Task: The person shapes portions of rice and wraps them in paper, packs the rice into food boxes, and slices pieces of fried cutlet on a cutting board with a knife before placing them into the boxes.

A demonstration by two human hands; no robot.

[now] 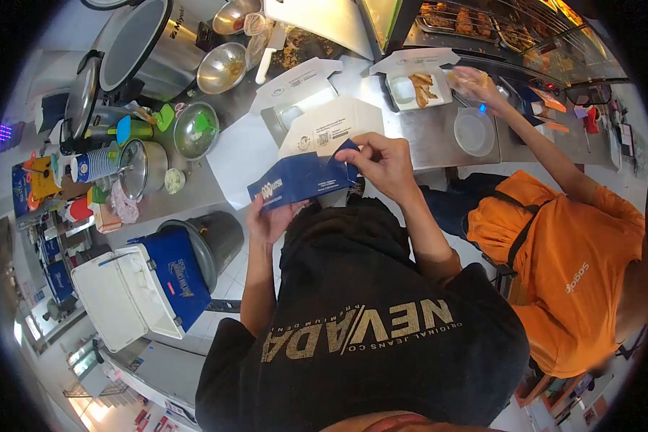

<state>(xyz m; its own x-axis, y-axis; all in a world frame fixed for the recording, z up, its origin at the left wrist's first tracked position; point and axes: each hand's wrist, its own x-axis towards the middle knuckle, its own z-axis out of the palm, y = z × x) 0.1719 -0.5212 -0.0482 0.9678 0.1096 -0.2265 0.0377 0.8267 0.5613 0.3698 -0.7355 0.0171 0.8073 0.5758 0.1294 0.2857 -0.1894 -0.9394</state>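
A blue and white printed cardboard box [306, 176], partly folded, is held in front of my body at the counter's edge. My left hand [272, 219] supports its lower left side from below, fingers partly hidden behind the card. My right hand [379, 164] pinches the box's right corner between thumb and fingers. Just beyond it, an open white box [273, 115] rests on the steel counter. Farther right, another open box [403, 92] holds fried pieces and a small white cup.
A co-worker in an orange shirt [569, 266] stands at the right, one gloved hand [471, 83] beside the food box. Metal bowls [222, 68], a knife [265, 66] and a round plastic container [474, 132] are on the counter. A grey bin [219, 241] stands at the lower left.
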